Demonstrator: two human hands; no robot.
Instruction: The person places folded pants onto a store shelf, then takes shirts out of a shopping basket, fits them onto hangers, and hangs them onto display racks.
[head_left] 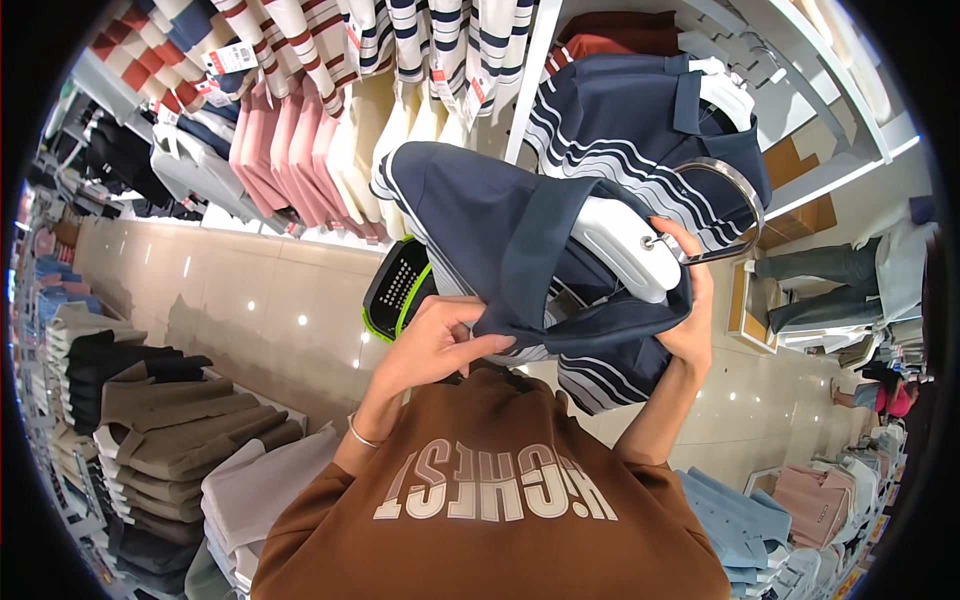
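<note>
A navy polo shirt (470,205) with white stripes hangs on a white hanger (625,250) that has a metal hook. My left hand (435,345) pinches the shirt's collar edge near the front opening, thumb on top. On the other side, my right hand (690,300) is wrapped round the collar and the hanger's end, just below the hook. Part of its fingers is hidden behind the cloth. Just beyond the held shirt, another navy striped shirt (640,120) hangs on its own white hanger.
Pink shirts (285,150) and striped garments (400,40) hang ahead. A black and green basket (400,290) is on the floor beyond my left hand. Folded brown clothes (180,430) lie at left, blue ones (735,520) at right. A person (890,397) is far right.
</note>
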